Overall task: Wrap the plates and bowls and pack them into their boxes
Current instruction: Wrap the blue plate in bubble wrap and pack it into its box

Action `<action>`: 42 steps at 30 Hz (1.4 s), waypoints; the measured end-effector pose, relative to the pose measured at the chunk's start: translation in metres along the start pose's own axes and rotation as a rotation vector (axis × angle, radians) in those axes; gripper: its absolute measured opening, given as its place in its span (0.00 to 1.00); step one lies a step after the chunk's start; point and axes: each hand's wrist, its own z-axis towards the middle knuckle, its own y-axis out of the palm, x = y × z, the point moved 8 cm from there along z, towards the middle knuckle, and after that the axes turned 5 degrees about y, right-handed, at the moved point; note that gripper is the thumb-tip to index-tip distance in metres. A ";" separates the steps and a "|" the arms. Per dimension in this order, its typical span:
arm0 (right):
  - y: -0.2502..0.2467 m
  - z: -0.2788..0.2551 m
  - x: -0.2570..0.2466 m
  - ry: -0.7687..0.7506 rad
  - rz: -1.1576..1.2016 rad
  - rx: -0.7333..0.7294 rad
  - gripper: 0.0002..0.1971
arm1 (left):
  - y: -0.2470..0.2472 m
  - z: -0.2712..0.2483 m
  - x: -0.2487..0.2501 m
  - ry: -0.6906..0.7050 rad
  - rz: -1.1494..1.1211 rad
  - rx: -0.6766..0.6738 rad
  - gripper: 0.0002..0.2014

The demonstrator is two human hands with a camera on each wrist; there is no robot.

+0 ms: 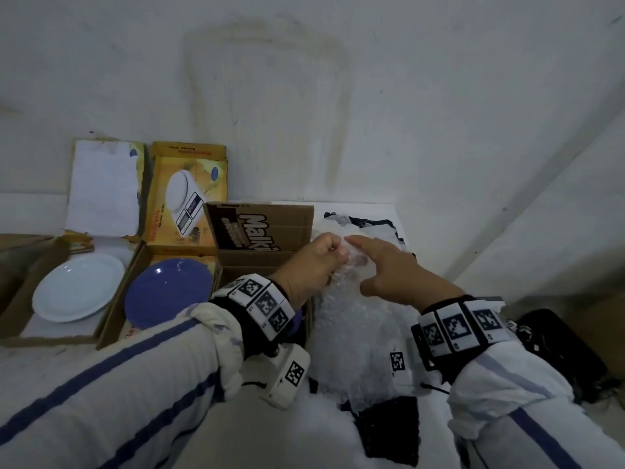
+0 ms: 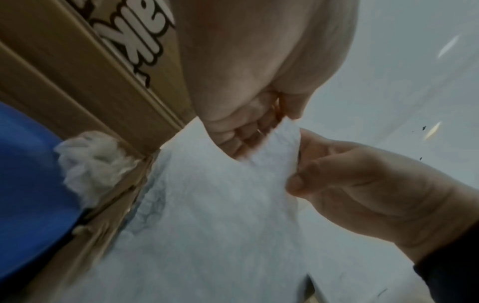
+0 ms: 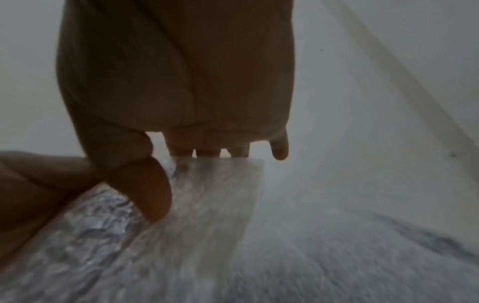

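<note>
White wall behind, white table [image 1: 372, 211] w/ boxes along the left. Bubble wrap sheet [image 1: 345, 336] is held up off the table, hanging from both hands; its top edge sits right at the fingertips, rest drapes down toward the person. Left hand [image 1: 311, 265] has fingers curled, pinching the wrap's upper left corner; in left wrist view the sheet [image 2: 207, 215] runs down from that pinch. Right hand [image 1: 389, 275] is at the top edge just beside the left; in right wrist view fingers [image 3: 207, 151] are behind the edge and thumb in front, so it grips the wrap [image 3: 212, 194] too.

White plate [image 1: 77, 289] lies in open box far left, unwrapped. Blue plate [image 1: 165, 292] lies in next box, partly hidden by left wrist. Brown "Malki" carton [image 1: 263, 228] stands just left of the hands, touching neither as far as can be seen. Dark cloth [image 1: 389, 431] on table below the wrap.
</note>
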 end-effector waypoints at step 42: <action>0.110 0.011 -0.172 -0.282 0.479 -0.273 0.27 | -0.178 -0.083 -0.056 -0.216 0.202 0.186 0.14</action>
